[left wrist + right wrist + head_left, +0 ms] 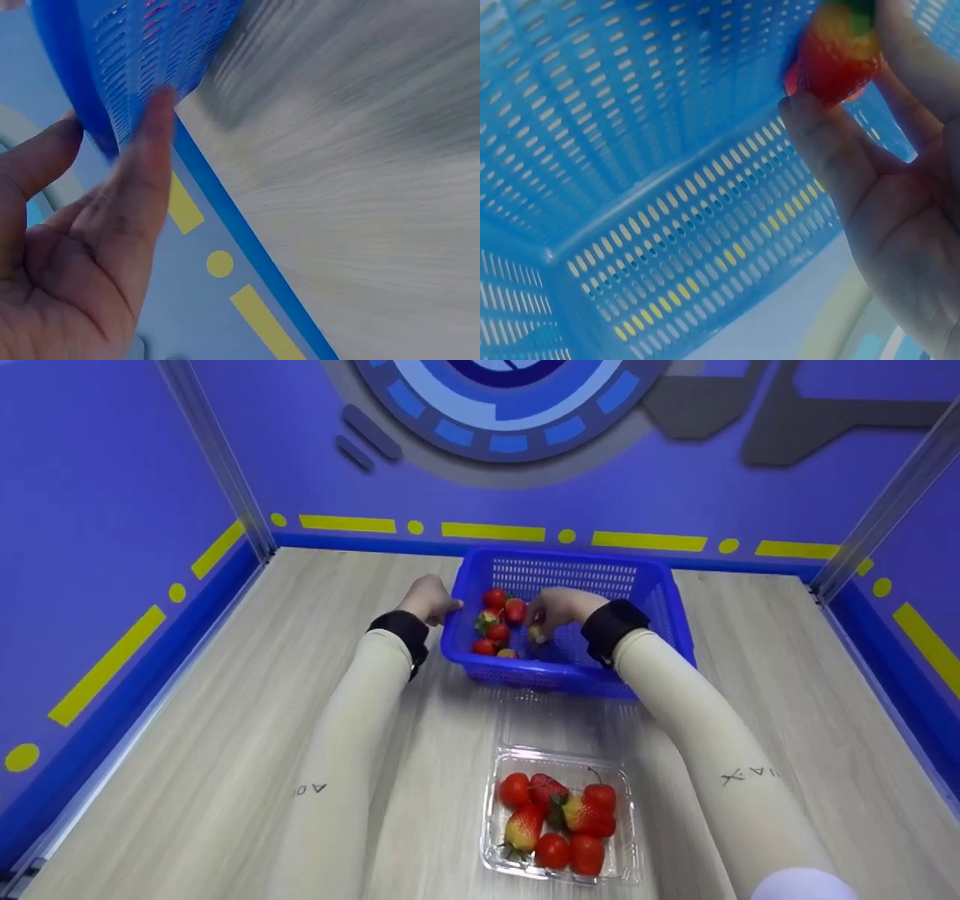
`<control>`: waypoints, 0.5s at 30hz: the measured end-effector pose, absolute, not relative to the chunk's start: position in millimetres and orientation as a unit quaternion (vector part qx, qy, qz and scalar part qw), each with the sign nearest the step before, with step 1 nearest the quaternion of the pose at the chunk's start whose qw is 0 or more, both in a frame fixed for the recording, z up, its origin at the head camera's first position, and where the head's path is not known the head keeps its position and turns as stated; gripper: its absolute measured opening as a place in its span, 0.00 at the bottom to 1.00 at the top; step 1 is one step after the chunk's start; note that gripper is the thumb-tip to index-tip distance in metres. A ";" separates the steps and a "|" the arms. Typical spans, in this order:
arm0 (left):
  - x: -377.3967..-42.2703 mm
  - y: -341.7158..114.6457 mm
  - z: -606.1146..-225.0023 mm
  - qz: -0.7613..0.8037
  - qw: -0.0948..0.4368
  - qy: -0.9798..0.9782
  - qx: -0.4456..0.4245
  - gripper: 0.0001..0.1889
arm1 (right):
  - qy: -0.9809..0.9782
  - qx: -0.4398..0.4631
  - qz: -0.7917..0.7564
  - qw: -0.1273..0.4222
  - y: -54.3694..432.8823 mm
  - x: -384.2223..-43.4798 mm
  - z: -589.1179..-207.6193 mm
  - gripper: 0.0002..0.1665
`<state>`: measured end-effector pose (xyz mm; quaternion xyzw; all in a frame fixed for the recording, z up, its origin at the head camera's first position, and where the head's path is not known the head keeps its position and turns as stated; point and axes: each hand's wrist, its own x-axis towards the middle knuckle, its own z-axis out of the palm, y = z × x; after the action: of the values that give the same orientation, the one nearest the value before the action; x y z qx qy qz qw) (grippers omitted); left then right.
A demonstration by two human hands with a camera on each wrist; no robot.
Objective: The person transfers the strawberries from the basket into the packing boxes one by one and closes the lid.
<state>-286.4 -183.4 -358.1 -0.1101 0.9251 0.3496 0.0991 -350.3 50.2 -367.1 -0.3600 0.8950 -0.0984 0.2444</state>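
While the left hand (428, 598) pinches the blue basket (555, 678) at its left rim, the right hand (564, 609) pinches a strawberry (838, 60) inside it. A black wristband (615, 630) blocks part of the interior. Loose fruit (497, 633) lies leftward; a clear, fruit-filled container (570, 765) sits between the sleeves (341, 757).

From where I stand, this looks like a built booth, more a lab or demonstration stand than a home: blue printed walls (262, 435) close three sides of a pale wood-grain table (300, 660), metal posts (214, 450) mark the corners, and yellow dashes (493, 532) and a round emblem (510, 414) suggest a spaceship.
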 end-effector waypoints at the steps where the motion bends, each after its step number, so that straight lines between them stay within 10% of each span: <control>1: -285.1 -183.0 -357.6 0.339 0.093 0.931 -0.103 0.17 | 0.895 -0.363 -0.105 0.239 52.1 -349.1 -365.8 0.22; 15: -262.1 -178.4 -301.9 0.357 0.013 0.934 0.015 0.23 | 0.881 -0.432 -0.161 0.107 85.8 -311.8 -308.7 0.22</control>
<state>-262.1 -178.4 -301.9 0.0149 0.9338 0.3572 0.0128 -311.8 85.8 -308.7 -0.4322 0.8809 -0.1609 0.1069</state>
